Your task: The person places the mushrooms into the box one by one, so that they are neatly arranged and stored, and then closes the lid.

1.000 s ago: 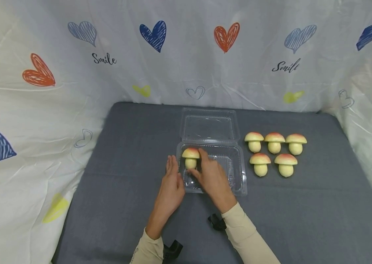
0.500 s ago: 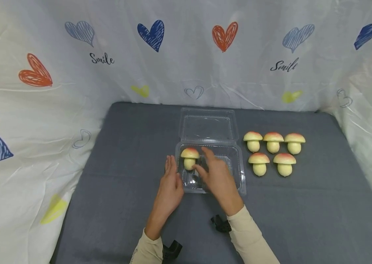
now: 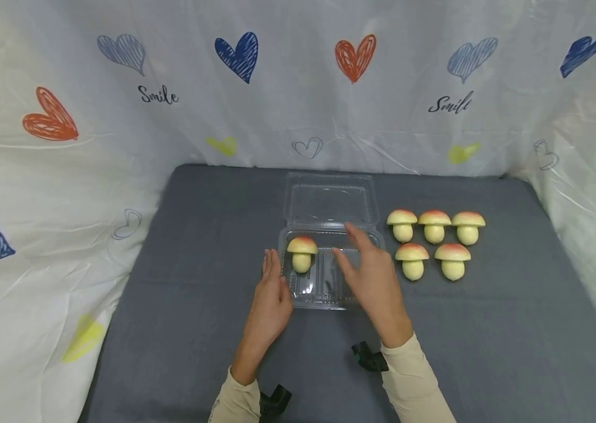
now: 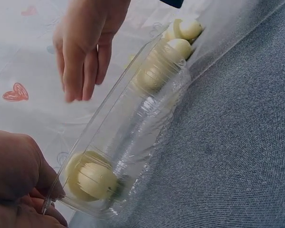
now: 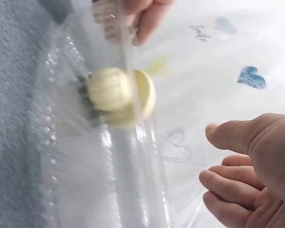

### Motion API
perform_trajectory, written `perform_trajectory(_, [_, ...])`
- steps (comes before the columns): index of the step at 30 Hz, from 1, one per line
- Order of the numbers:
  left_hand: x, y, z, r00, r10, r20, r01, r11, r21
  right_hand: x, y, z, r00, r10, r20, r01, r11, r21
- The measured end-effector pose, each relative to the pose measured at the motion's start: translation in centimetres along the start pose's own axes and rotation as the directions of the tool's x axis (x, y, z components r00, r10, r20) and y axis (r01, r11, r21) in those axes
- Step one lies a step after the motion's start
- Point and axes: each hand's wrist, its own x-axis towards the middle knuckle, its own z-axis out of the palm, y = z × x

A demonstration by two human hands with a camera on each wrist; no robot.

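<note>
A clear plastic clamshell box (image 3: 310,304) lies with its lid (image 3: 329,200) folded back. One toy mushroom (image 3: 302,254), with a pale stem and red-tinged cap, sits in its left part. My left hand (image 3: 271,302) rests along the box's left side, fingers straight, fingertips right at the rim in the left wrist view. Over the right half of the box, my right hand (image 3: 374,282) holds nothing, its thumb and index finger spread apart. In the right wrist view the boxed mushroom (image 5: 109,90) shows through the plastic, away from that hand.
Several more toy mushrooms (image 3: 434,226) stand in two rows right of the box on the grey cloth (image 3: 197,264). A white curtain (image 3: 276,117) printed with hearts hangs behind and beside the table. Each wrist carries a black camera (image 3: 369,357).
My right hand has let go of the mushroom in the box and moved right, away from it. My left hand has stayed at the box's side. The head view has shifted slightly.
</note>
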Motion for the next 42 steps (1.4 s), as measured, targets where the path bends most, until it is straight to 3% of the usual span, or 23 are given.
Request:
perform_trajectory(8, [-0.1, 0.0, -0.1, 1.0, -0.006, 0.003, 0.006, 1.0, -0.01, 0.0, 1.0, -2.3, 0.994, 0.002, -0.109, 0.002, 0.999, 0.04])
perform_trajectory(13, [0.0, 0.0, -0.1, 1.0, -0.023, 0.015, 0.024, 1.0, -0.015, 0.2, 2.5, -3.6, 0.971, -0.003, -0.238, 0.006, 1.0, 0.012])
perform_trajectory(18, [-0.1, 0.1, -0.2, 1.0, -0.024, 0.017, 0.024, 1.0, -0.008, 0.1, 3.9, -5.0, 0.951, 0.046, -0.306, -0.047, 0.999, 0.004])
perform_trajectory(24, [0.0, 0.1, -0.2, 1.0, -0.015, 0.014, 0.015, 1.0, -0.009, -0.3, 6.0, -6.9, 0.935, 0.14, -0.326, -0.145, 0.989, 0.01])
perform_trajectory(31, [0.1, 0.0, -0.2, 1.0, -0.014, 0.006, 0.014, 1.0, 0.0, -1.4, 8.5, -8.8, 0.922, 0.197, -0.334, -0.214, 0.977, -0.014])
perform_trajectory(42, [0.1, 0.1, -0.3, 1.0, -0.019, 0.014, 0.019, 1.0, 0.001, -2.8, 11.1, -10.3, 0.895, 0.341, -0.286, -0.36, 0.933, -0.015])
